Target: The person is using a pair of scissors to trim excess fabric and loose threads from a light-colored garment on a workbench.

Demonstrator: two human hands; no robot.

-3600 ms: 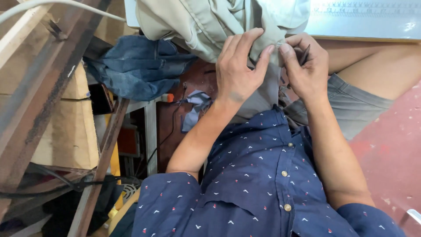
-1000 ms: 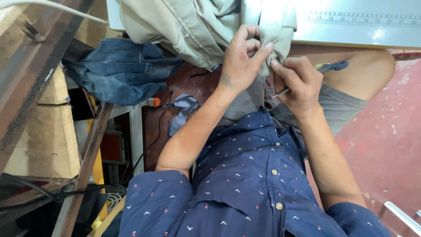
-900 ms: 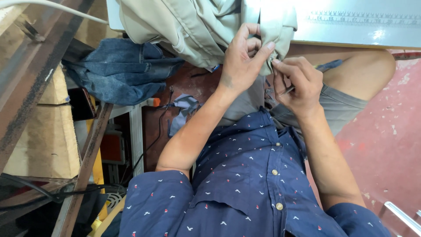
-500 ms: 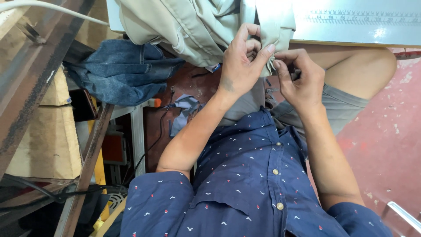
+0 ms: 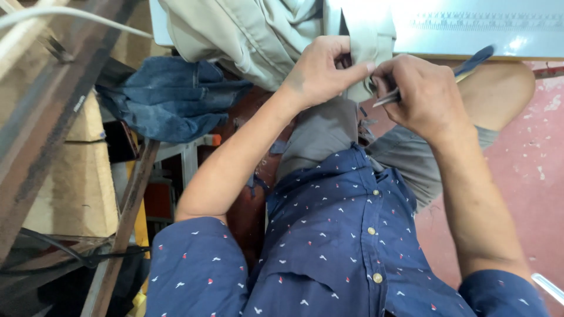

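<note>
A beige garment (image 5: 258, 35) hangs over the edge of a pale table (image 5: 470, 29) at the top of the view. My left hand (image 5: 320, 70) pinches a fold of this garment between thumb and fingers. Right beside it, my right hand (image 5: 420, 94) grips a small thread snipper with a blue handle (image 5: 473, 61), its metal tip pointing at the pinched fold. Both hands almost touch. I sit in a dark blue patterned shirt (image 5: 335, 235) and grey shorts (image 5: 405, 158).
A heap of blue denim (image 5: 170, 100) lies at the left on a metal frame. Wooden beams (image 5: 41, 117) and a white cable (image 5: 70, 14) cross the far left. Red floor (image 5: 529, 170) shows at the right.
Both hands stayed at the garment's fold with small shifts. My right hand drew back slightly, then came close to my left hand again, and the snipper's blue handle now sticks out behind it.
</note>
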